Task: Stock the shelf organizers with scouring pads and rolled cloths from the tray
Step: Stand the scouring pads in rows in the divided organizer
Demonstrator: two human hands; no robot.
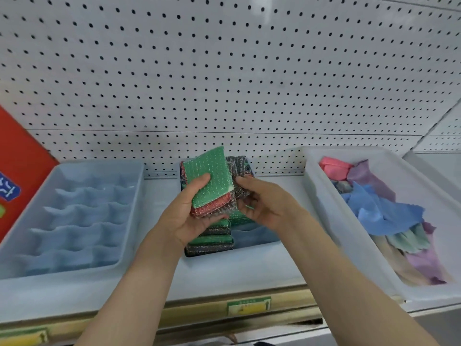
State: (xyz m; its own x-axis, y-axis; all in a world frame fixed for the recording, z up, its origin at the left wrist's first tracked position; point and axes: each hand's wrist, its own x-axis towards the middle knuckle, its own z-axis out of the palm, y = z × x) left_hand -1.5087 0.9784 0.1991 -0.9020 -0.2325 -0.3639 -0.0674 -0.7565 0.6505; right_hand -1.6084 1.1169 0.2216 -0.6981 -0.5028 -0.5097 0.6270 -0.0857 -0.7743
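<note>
My left hand (189, 216) grips a stack of scouring pads (212, 181), a green one on top with red and silver ones beneath. My right hand (264, 203) holds the stack's right side, fingers curled round the silver pads. Both hands hover over a small blue organizer (257, 237) in the middle of the shelf, which holds several green and silver pads (212, 242) standing in rows. A large blue grid organizer (74, 216) sits to the left, its cells bare. A white tray (321, 186) on the right holds loose cloths (381, 213) in pink, purple, blue and green.
A white pegboard wall (224, 71) backs the shelf. A red box (20, 166) leans at the far left. The shelf's front edge (249, 305) carries yellow-green price labels.
</note>
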